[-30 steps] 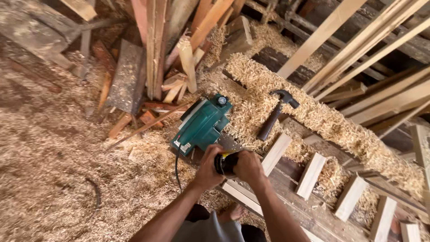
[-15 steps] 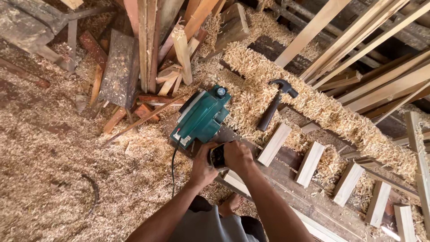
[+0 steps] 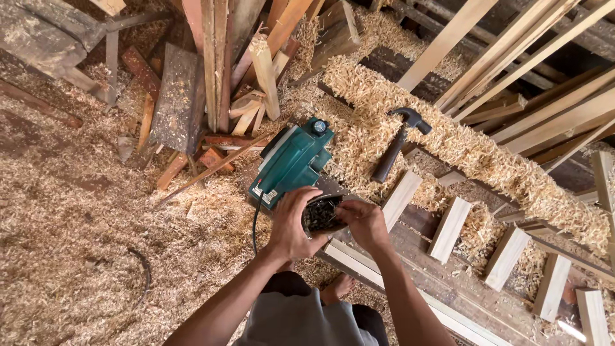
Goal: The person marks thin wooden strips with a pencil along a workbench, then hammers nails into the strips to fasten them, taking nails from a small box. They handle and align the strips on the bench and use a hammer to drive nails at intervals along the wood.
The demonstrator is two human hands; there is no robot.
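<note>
The tub (image 3: 322,215), a small round container full of dark nails or screws, sits between both hands just above the near edge of the bench (image 3: 435,282). The left hand (image 3: 291,221) cups its side, fingers curled around the wall, holding it. The right hand (image 3: 364,221) has its fingers drawn together at the tub's rim, dipping into the contents; whether they pinch a piece yet I cannot tell.

To pick well, it seems best to keep the tub level and steady in the left hand, and to lift one piece cleanly rather than rake through.

Just beyond the tub lies a green planer (image 3: 291,163) on the bench, its cord trailing down. A hammer (image 3: 398,144) rests farther along among shavings (image 3: 467,150). Short blocks (image 3: 448,229) lie across the bench toward its right end.
</note>
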